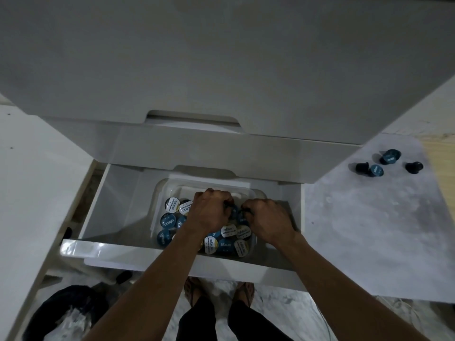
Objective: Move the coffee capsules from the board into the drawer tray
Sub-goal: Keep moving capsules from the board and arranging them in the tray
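Observation:
A clear plastic tray (162,190) sits in the open white drawer (115,200) and holds several coffee capsules (172,205) with blue or white lids. Both my hands hover over the tray's middle. My left hand (211,207) has its fingers curled round dark capsules. Beside it, my right hand (266,220) is curled the same way round capsules. Off to the right, several dark capsules (376,170) lie loose on the grey board (357,230).
A closed white drawer front (221,70) rises above the open drawer. A black bag (71,311) with white contents lies on the floor at lower left. My feet (219,289) stand just below the drawer's front edge.

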Demonstrator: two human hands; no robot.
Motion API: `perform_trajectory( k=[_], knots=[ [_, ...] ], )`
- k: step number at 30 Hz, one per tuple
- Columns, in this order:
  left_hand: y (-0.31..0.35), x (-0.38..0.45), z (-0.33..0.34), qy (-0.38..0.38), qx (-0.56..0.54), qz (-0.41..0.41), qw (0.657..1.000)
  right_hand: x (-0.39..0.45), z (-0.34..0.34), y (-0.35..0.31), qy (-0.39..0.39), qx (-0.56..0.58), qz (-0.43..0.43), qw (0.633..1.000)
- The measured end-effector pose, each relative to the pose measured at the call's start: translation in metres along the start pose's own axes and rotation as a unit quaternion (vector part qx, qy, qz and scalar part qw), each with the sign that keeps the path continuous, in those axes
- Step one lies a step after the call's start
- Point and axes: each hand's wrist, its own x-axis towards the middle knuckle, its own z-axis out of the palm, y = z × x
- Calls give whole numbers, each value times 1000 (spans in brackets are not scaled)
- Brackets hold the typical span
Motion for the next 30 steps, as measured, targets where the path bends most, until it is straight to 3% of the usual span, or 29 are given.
perform_trajectory(
  k=[17,23,30],
  knots=[
    [9,-9,-11,20,19,-24,999,-6,-9,-1,15,42,-10,999],
    [12,-27,-21,66,-50,-28,996,-20,-19,-3,91,167,16,982],
    [38,-59,-46,164,-174,-16,971,-62,-44,-15,182,296,47,937]
  ],
)
